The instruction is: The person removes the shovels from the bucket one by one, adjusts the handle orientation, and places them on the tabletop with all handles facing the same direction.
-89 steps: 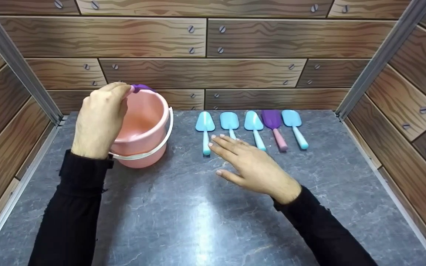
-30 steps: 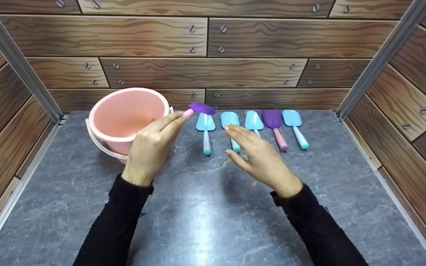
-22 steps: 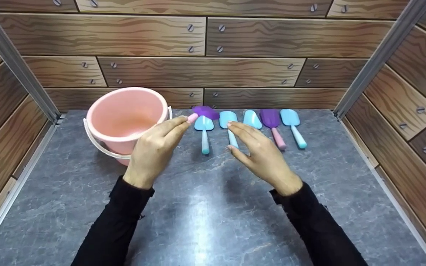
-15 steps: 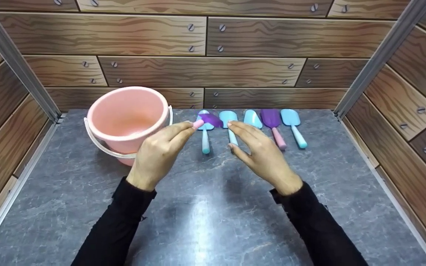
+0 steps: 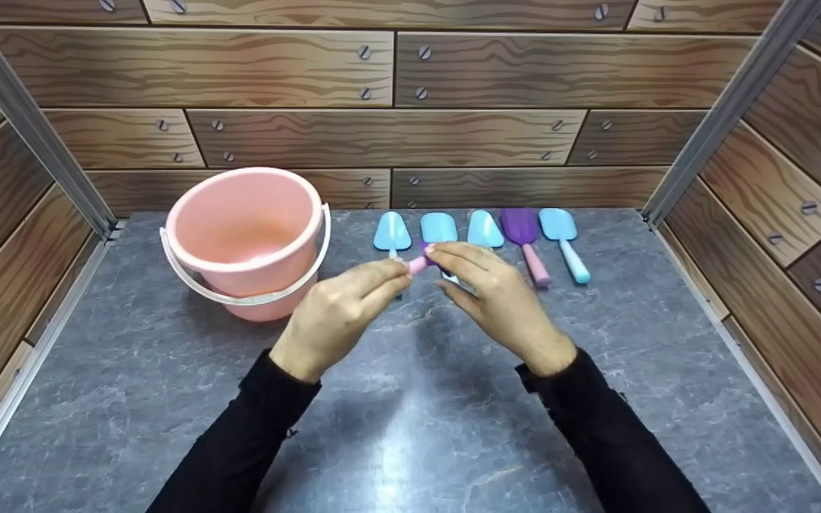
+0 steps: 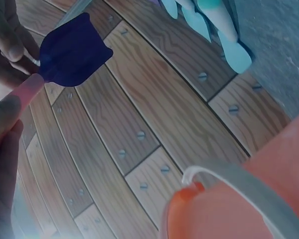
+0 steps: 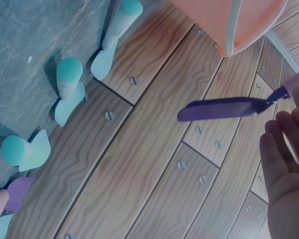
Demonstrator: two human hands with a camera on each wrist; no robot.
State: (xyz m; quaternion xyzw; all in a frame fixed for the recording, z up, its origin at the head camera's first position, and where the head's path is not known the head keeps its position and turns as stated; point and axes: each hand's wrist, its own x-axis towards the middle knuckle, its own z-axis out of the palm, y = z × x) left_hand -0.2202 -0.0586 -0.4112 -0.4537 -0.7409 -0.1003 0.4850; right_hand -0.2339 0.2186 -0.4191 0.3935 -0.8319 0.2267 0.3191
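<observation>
My left hand grips the pink handle of a purple-bladed toy shovel above the tabletop. Opposite it, my right hand hovers with fingers extended, its fingertips overlapping the blade in the head view. In the left wrist view, those fingers are close to the shovel's neck; whether they touch it I cannot tell. Edge-on in the right wrist view, the shovel blade points left. Behind the hands lies a row of toy shovels: light-blue ones and a purple one with a pink handle.
A pink bucket with a white handle stands at the left, beside my left hand. Grey marbled tabletop extends in front. Wood-patterned panels enclose the back and both sides, with metal posts in the corners.
My left hand has carried the purple shovel from the bucket's rim rightward and down, to my right hand. My right hand has shifted slightly right and stays extended.
</observation>
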